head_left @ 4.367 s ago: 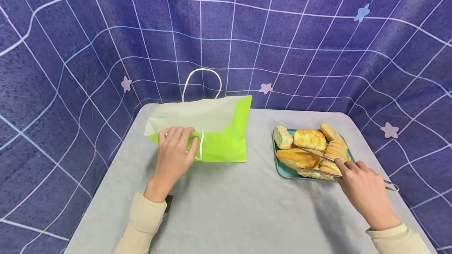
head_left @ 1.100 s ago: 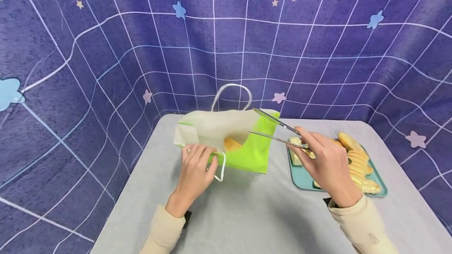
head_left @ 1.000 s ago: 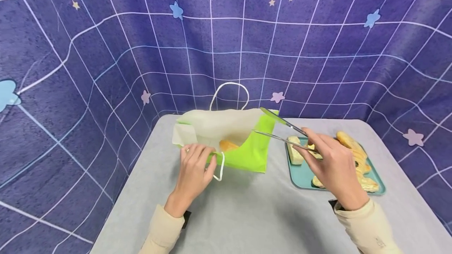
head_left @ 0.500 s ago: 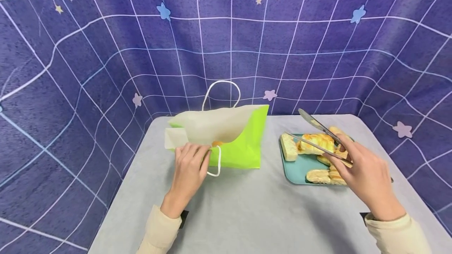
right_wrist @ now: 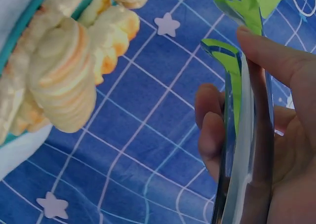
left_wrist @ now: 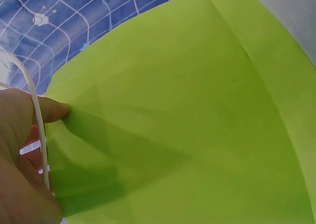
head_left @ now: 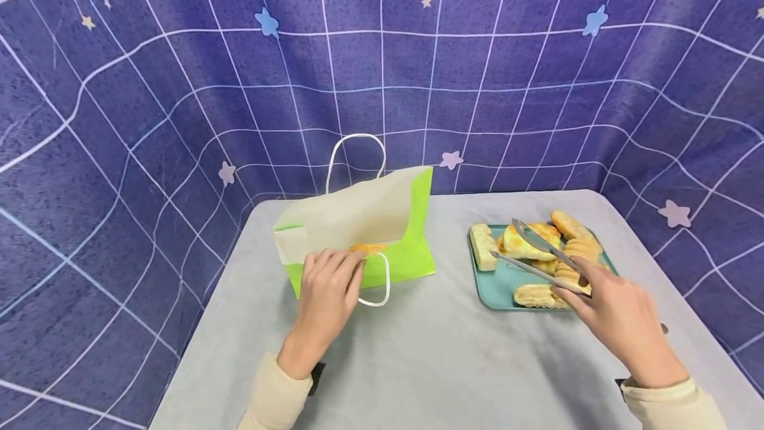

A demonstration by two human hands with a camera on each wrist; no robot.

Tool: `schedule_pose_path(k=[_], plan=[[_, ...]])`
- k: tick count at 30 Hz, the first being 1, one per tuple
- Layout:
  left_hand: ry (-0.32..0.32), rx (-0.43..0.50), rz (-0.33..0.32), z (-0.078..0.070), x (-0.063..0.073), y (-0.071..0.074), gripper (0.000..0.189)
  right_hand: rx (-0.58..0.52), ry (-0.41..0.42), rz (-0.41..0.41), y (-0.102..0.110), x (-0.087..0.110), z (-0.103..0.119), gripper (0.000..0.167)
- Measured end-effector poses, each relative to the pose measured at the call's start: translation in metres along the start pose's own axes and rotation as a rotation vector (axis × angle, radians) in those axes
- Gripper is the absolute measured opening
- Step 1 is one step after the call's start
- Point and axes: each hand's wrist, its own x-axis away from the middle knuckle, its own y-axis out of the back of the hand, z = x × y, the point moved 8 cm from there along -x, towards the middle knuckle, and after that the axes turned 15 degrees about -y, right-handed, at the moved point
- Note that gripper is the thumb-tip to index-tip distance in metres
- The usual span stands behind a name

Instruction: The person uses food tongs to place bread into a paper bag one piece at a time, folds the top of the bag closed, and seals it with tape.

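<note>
My left hand [head_left: 327,294] grips the near rim of a lime-green paper bag [head_left: 398,271], beside its white cord handle [head_left: 386,277]. The bag gapes, and an orange-brown piece of bread [head_left: 367,248] shows inside; the rest of the inside is hidden. In the left wrist view, the fingertips and thumb hold the green paper [left_wrist: 173,115]. My right hand [head_left: 621,314] holds metal tongs [head_left: 540,242], their arms spread apart over the bread on a teal tray [head_left: 495,294]. Nothing sits between the tips. In the right wrist view, fingers and thumb wrap the tongs [right_wrist: 247,150].
The tray carries a pale loaf [head_left: 482,247], a golden glazed bun [head_left: 528,241], a ridged roll [head_left: 579,254] and a cream-coloured pastry [head_left: 537,295]. A grey cloth [head_left: 436,357] covers the table. A blue patterned curtain [head_left: 382,58] hangs around its back and sides.
The long golden bread at the tray's front left is gone from there, and bread now shows in the bag. My right hand has brought the spread tongs back from the bag to the tray.
</note>
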Motion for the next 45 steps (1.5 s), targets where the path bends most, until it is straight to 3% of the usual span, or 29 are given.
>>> schedule_pose_path(k=[8,20,29,35,45], plan=[[0.018,-0.008,0.011,0.005,0.003,-0.002,0.012,0.030,-0.057,0.024,-0.016,0.012,-0.014,0.051],[0.019,0.014,0.063,0.007,0.007,-0.004,0.013,0.018,-0.056,0.068,-0.047,0.020,-0.009,0.044],[0.030,0.011,0.048,0.008,0.012,-0.003,0.013,0.028,-0.065,0.062,-0.055,0.015,-0.002,0.043],[0.032,0.000,0.041,0.007,0.012,-0.001,0.012,0.020,-0.076,0.105,-0.061,0.008,0.006,0.043],[0.040,-0.003,0.052,0.008,0.013,0.000,0.012,0.046,-0.041,0.067,-0.069,0.001,0.017,0.048]])
